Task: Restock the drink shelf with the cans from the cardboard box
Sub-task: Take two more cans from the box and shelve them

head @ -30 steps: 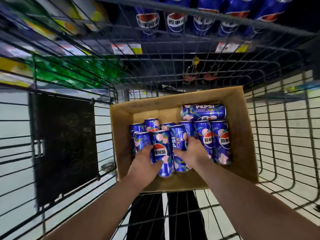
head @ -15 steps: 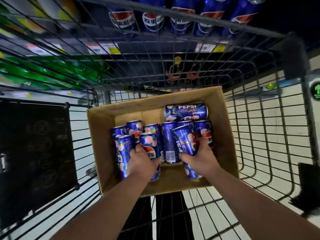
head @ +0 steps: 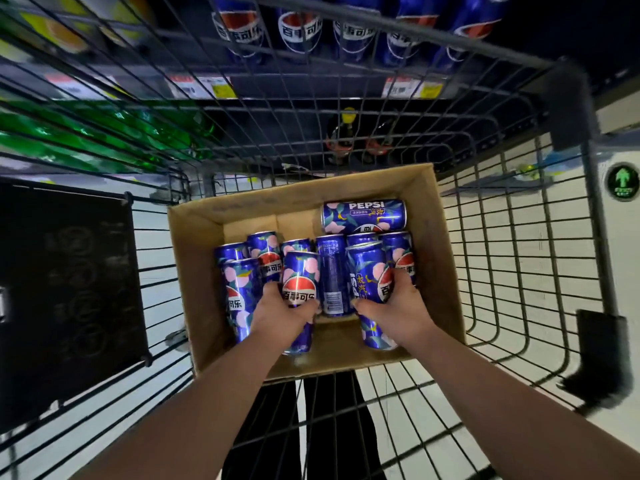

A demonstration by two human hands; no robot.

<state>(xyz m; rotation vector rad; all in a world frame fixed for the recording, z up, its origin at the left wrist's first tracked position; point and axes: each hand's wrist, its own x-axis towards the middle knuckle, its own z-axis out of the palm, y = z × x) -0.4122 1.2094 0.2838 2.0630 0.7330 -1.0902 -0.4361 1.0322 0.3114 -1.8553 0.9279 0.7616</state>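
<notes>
Gripping two blue Pepsi cans inside the cardboard box [head: 194,271], dead center: left hand [head: 282,315] fingers curled round the left can [head: 299,271], right hand [head: 403,308] fingers round the right can [head: 367,268]. Sitting in a wire cart [head: 568,98], drink shelf [head: 294,86] with bottles [head: 299,32] at 12 o'clock.

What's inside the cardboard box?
Blue Pepsi cans packed together, plus one sideways can at the back. The cardboard box floor beneath them is mostly covered.
</notes>
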